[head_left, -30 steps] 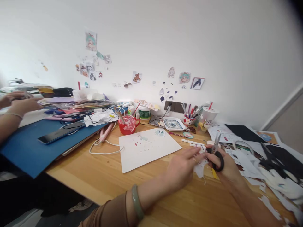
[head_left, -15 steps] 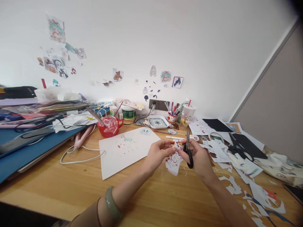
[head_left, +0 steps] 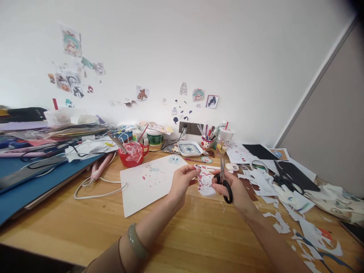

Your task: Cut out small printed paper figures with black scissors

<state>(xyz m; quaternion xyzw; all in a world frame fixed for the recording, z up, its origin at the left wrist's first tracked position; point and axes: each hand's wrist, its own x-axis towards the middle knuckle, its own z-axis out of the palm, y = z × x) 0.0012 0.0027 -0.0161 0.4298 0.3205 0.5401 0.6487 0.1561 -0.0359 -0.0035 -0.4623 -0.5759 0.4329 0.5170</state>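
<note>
Between my hands is a small paper cutout (head_left: 205,182), white with red and pink printed shapes. My left hand (head_left: 184,180) pinches its upper left corner between thumb and fingers. The black-handled scissors (head_left: 228,191) are in my right hand (head_left: 237,193), blades pointing up and away. The right fingertips are close to the paper's right edge; whether they touch it I cannot tell. Left of my hands lies a white sheet (head_left: 139,195) with small coloured cut pieces on it.
A red mug (head_left: 130,161) with plastic wrap stands at left, near a pink corded tool (head_left: 99,168). Behind are a square patterned dish (head_left: 190,154), a pen cup (head_left: 207,144) and a drink cup (head_left: 225,138). Paper scraps (head_left: 281,223) and more scissors (head_left: 286,180) lie at right.
My left hand has shifted left, away from the right hand, and the paper is now turned flatter toward me. My right hand keeps the scissors, now slightly lower.
</note>
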